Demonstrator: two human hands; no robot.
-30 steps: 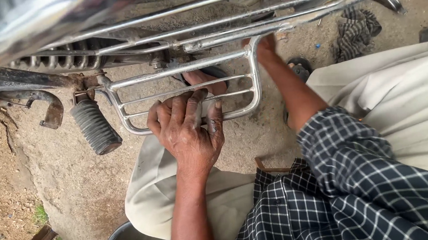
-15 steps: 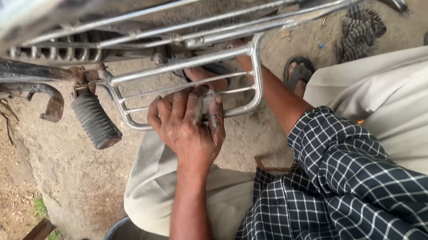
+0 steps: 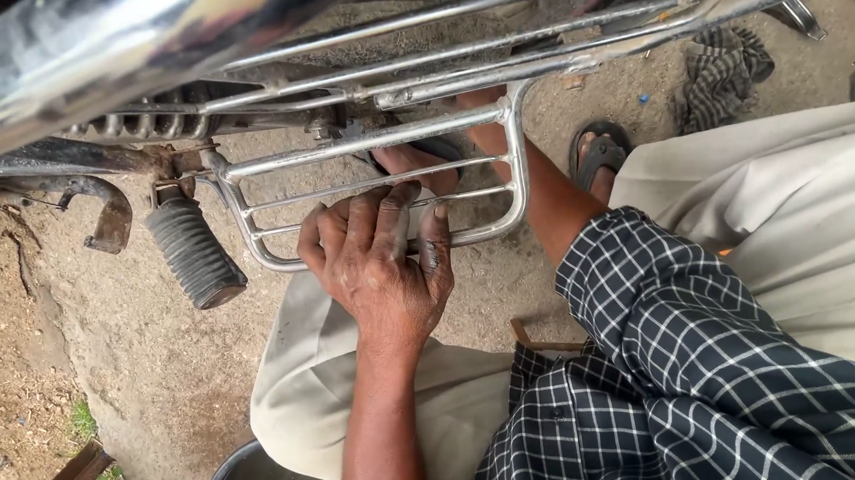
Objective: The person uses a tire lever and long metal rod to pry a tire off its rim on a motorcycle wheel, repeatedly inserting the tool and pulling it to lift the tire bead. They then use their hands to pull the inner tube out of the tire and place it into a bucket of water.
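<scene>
Left hand (image 3: 379,263) fingers curled over chrome guard rack (image 3: 512,164), long axis 9-to-3. Right hand behind rack, grip cannot be told.

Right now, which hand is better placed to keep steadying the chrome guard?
Left. The left hand already grips the chrome guard across its lower bars. The right arm reaches behind it, hand hidden.

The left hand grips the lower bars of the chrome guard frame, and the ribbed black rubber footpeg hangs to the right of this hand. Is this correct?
Not quite. In the head view, the left hand does grip the lower bars of the chrome guard frame, but the ribbed black rubber footpeg hangs to the left of this hand, not to its right.
</scene>
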